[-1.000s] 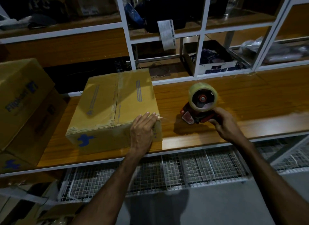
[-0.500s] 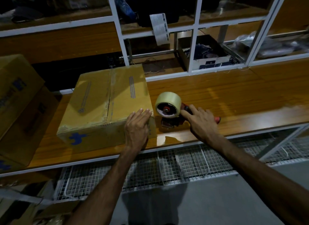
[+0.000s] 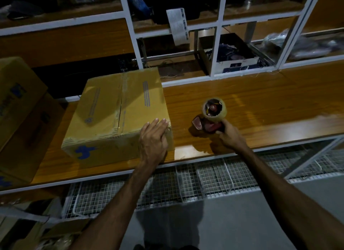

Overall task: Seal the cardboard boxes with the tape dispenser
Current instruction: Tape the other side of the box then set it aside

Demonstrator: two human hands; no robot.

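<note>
A brown cardboard box (image 3: 115, 112) with blue print lies on the wooden bench (image 3: 260, 101), its top flaps closed with tape along the seam. My left hand (image 3: 153, 140) rests flat on the box's near right corner, fingers together. To the right of the box, my right hand (image 3: 229, 133) grips the handle of a red tape dispenser (image 3: 210, 121) carrying a roll of clear tape (image 3: 215, 109). The dispenser stands apart from the box, just above the bench.
Two more cardboard boxes (image 3: 20, 108) are stacked at the left end of the bench. Behind it a white-framed shelf (image 3: 217, 45) holds an open box of dark items (image 3: 230, 54), bags and a hanging paper label. Wire baskets (image 3: 186, 182) sit under the bench.
My right hand had laid the dispenser down beside the box; it has since gripped the handle, lifted it upright and moved it right, away from the box. My left hand stayed on the corner.
</note>
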